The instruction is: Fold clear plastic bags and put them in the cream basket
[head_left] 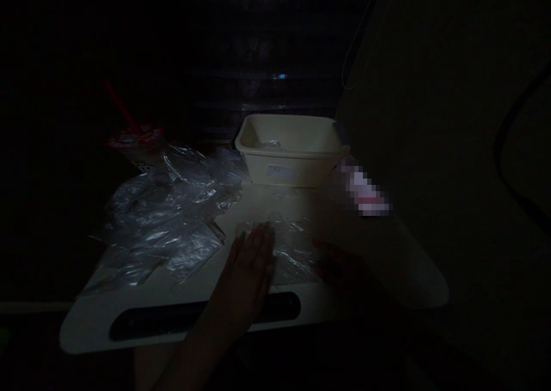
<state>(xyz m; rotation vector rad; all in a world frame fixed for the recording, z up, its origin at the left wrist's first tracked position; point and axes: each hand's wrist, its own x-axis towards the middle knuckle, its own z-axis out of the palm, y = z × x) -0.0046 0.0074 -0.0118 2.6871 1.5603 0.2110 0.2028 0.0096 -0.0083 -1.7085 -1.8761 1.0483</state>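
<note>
The step in hand looks like pressing a piece of clear film [295, 250] flat on the table [94, 322], where it lies near the front edge, between the two hands and in front of the bin [279, 170]. The left hand [247, 267] lies palm down at the film's left side, its fingers straight and close together, pinching nothing that shows; the right hand [338, 262] is by the film's right edge, so dark that I cannot tell whether its fingers are spread, together or gripping the film. To do this well, I would keep the left fingers flat and together, as a broad, even pressure should ease out creases better than fingertips would, and let the right hand steady the far edge so that the film does not skid. The bright streaks across its middle suggest wrinkles there, so strokes from the center outward seem best (in light this dim, touch may serve better than sight). Light film will probably cling and lift, so slow moves should help. The loose pile [167, 219] lies close on the left, with the cup [146, 155] just behind it; keep the left elbow clear of both.
</note>
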